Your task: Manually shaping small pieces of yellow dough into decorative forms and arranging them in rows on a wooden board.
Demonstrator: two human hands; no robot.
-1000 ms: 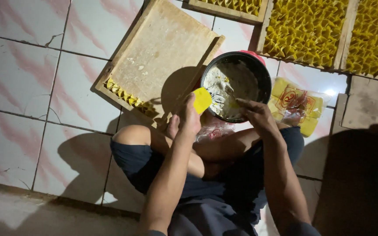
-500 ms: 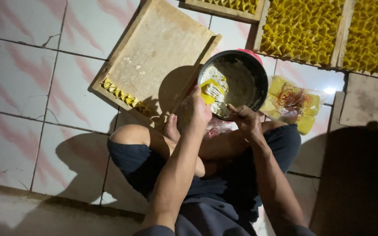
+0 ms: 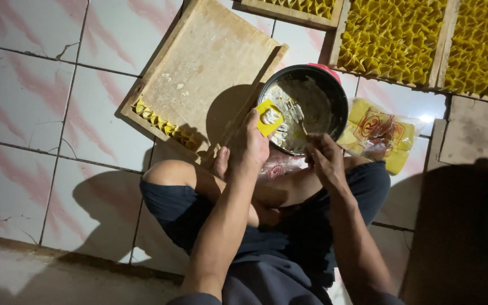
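— What is the left hand [image 3: 248,148] holding?

— A small yellow wrapper square [image 3: 269,117], pinched between the fingertips, with a dab of pale filling on it. It sits just above that hand, over the near rim of the dark bowl [image 3: 334,96].

— And the right hand [image 3: 324,161]?

— Closed around a thin utensil [image 3: 299,121] whose tip reaches up into the bowl's pale paste. The bowl lies just ahead of both hands, between them and the trays.

— How would that wrapper handle?

— I judge it very light, thin and limp; it would fold or tear if squeezed. Holding it by the edge or cupping it from underneath, as the fingers do, looks safest, with the filling kept central. The paste looks soft and sticky, so it probably clings to the utensil.

— What else lies around?

— To the left of the left hand, a wooden tray [image 3: 210,62] with a short row of folded yellow pieces [image 3: 162,123] along its near edge. Beyond the bowl, more trays packed with folded yellow pieces [image 3: 391,39]. Right of the right hand, a clear packet of yellow wrappers [image 3: 379,133] on the tiled floor [image 3: 29,101].
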